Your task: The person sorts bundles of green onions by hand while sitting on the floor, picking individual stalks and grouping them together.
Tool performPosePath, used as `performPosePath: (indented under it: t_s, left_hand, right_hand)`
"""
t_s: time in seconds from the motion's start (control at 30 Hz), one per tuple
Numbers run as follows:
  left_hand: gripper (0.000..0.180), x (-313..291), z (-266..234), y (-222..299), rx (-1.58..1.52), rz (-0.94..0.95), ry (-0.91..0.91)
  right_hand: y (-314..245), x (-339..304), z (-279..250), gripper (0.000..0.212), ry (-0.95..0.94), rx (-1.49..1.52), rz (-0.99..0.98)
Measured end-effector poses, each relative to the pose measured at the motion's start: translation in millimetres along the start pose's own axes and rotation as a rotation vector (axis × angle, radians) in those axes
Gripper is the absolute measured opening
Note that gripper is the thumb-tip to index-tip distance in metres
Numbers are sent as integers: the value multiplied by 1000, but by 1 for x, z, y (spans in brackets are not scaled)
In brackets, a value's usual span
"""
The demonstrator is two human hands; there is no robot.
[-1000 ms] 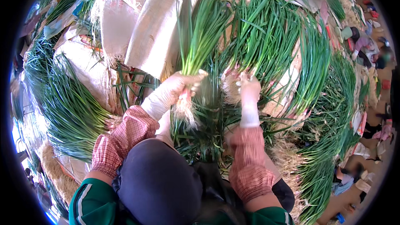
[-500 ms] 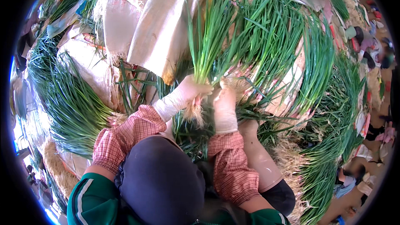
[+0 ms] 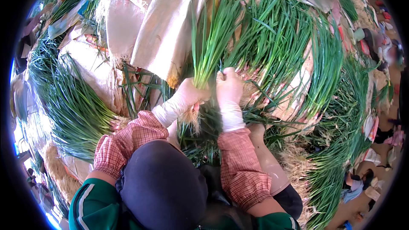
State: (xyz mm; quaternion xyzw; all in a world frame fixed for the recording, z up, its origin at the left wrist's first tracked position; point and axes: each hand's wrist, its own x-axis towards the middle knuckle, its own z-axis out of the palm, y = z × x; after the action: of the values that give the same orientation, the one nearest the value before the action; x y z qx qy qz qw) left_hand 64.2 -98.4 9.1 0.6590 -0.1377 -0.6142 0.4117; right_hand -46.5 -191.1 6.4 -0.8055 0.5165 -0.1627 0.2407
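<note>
My left hand point(image 3: 192, 94), in a pale glove, is closed round the lower stems of a bunch of spring onions point(image 3: 206, 57). The green leaves point up and away, while pinkish bulb ends and stringy roots point(image 3: 190, 118) hang below the fist. Just to its right is my right hand point(image 3: 230, 86), also gloved, with its fingers curled together beside the stems. A thin strand or tip shows above those fingers, but what they hold is too small to name. Beyond the right hand lies a large heap of spring onions point(image 3: 277, 30), roots toward me.
Pale woven sacks point(image 3: 164, 30) lie ahead. Another spring onion pile point(image 3: 74, 106) rests at the left, and more plants with roots point(image 3: 328, 174) spread along the right. Loose green leaves point(image 3: 204, 142) lie between my knees. Other people and scattered items appear at the far right edge.
My right hand has moved up and slightly right, away from the bunch's stems. My left hand has shifted slightly left, still holding the spring onions.
</note>
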Motion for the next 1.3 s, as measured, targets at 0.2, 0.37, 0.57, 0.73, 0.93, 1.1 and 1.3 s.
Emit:
performPosePath:
  t_s: [0.2,0.37,0.57,0.73,0.93,1.1,1.3]
  left_hand:
    - [12,8,-14,-8,-361,-124,-183]
    - [29,-19,-31,19,-518,-3,-89]
    - [27,-9,-20,28,-635,12,-337]
    - [23,1,-12,17,-269,31,-218]
    - [17,5,4,3,6,-24,-240]
    - [14,7,3,-4,-204,48,-265]
    - [17,0,-16,-10,-548,65,-277]
  right_hand:
    - [-18,-13,13,13,57,1304,586]
    - [23,-1,-19,32,-790,528,453]
    - [83,76,-30,35,-142,-182,466]
    - [42,38,-35,32,-170,453,567]
    - [32,-42,17,25,-198,730,229]
    - [10,-63,19,15,-176,1422,762]
    - [42,-66,21,28,-526,816,689]
